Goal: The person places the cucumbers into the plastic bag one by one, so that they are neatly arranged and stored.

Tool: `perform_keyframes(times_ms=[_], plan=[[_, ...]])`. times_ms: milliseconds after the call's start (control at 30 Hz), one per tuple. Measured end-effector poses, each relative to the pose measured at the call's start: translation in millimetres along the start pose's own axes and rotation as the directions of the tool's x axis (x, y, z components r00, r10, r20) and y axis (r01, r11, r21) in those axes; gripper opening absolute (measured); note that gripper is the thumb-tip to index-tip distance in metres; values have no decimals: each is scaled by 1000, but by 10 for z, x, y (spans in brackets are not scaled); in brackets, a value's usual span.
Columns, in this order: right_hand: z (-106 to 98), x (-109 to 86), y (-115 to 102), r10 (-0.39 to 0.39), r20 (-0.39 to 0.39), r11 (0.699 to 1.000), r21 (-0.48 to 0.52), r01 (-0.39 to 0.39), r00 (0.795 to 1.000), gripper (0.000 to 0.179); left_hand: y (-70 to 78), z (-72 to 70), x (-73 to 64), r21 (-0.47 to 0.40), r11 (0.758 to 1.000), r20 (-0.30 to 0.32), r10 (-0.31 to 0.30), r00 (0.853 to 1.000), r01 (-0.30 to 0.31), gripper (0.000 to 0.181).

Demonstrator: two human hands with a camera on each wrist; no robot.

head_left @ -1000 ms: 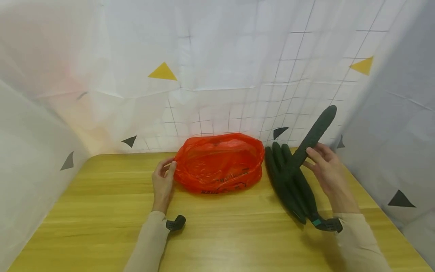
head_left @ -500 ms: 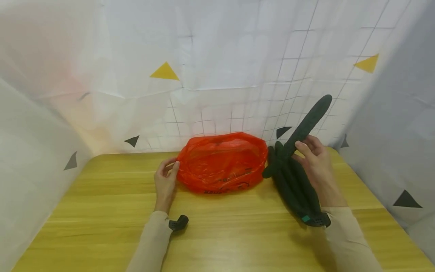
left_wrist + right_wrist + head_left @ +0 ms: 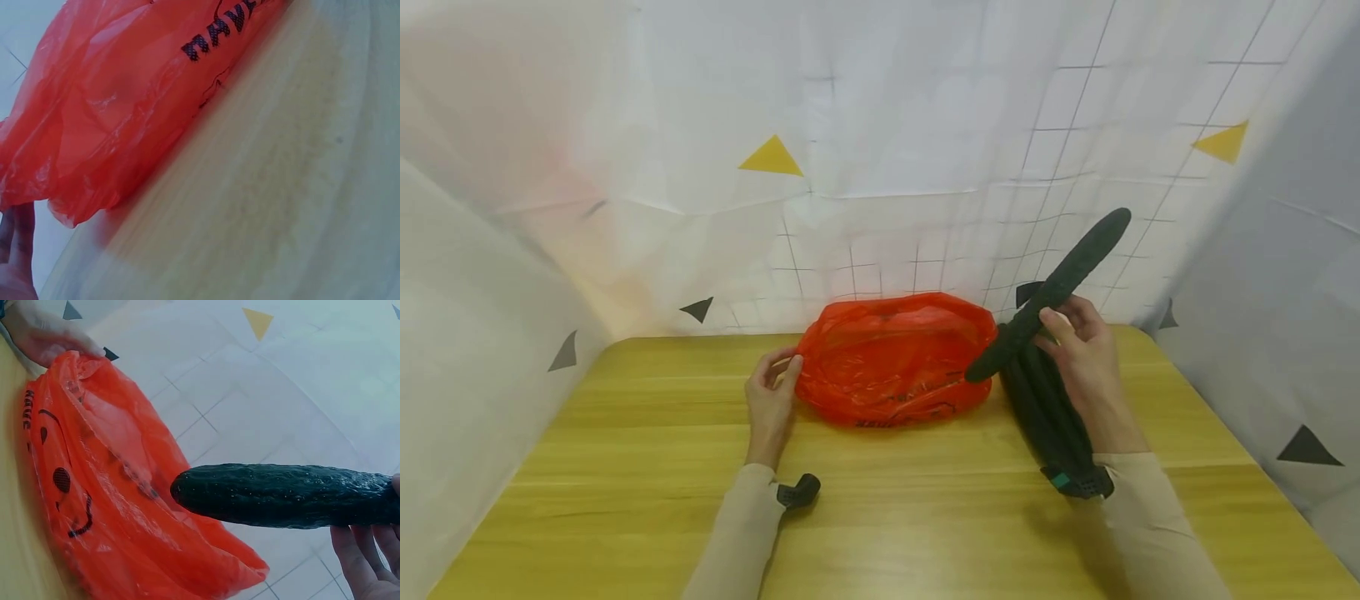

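Note:
A red plastic bag (image 3: pixel 880 358) with black print lies with its mouth held wide on the table. My left hand (image 3: pixel 772 400) pinches the bag's left rim between thumb and fingers; in the right wrist view that hand (image 3: pixel 53 337) grips the bag's edge. My right hand (image 3: pixel 1086 354) holds a dark green cucumber (image 3: pixel 1067 275) around its middle, tilted, its lower end in front of the bag's right rim. In the right wrist view the cucumber (image 3: pixel 281 495) points toward the bag. More cucumbers (image 3: pixel 1045 408) lie side by side under my right hand, partly hidden by it.
The wooden table (image 3: pixel 910 517) reaches to a white sheet wall (image 3: pixel 895 150) at the back and sides. Black cameras sit on both wrists, the left one (image 3: pixel 799 492) and the right one (image 3: pixel 1081 483), the latter close over the lying cucumbers.
My right hand has moved left with the cucumber, bringing its lower end from over the other cucumbers to the bag's right rim. My left hand keeps its hold on the bag.

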State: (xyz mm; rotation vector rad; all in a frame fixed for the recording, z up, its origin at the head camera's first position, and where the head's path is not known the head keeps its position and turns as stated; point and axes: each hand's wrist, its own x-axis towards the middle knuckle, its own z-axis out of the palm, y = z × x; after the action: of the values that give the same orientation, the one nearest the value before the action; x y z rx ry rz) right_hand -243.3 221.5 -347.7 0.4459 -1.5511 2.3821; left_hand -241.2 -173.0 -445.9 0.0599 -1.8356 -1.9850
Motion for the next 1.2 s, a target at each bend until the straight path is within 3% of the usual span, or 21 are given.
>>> perform_keyframes(times_ms=[100,400,700,800,967,1200], plan=[[47,14,32,-2,5,1000,-3,2,1000,30,-123,-3,40,-10,1000,-15,24,1000,-24,34],[212,47,165,-31,-76,999,-20,29,997,33,-124,8,43,1,999,-17,42,999,-42,34],[316,48,313,-53,-30,987,-150,48,998,38,-106,-2,49,-29,999,-30,30,999,-31,33],[315,41,347,-57,-28,972,-230,49,998,40,-27,8,23,-25,999,-13,20,1000,-21,32],[370,11,338,-60,8,907,-417,58,998,43,135,9,-45,14,1000,-12,6,1000,-6,30],[538,-87,163,-43,98,777,-623,95,994,46,170,10,-53,22,1000,-7,-16,1000,16,29]])
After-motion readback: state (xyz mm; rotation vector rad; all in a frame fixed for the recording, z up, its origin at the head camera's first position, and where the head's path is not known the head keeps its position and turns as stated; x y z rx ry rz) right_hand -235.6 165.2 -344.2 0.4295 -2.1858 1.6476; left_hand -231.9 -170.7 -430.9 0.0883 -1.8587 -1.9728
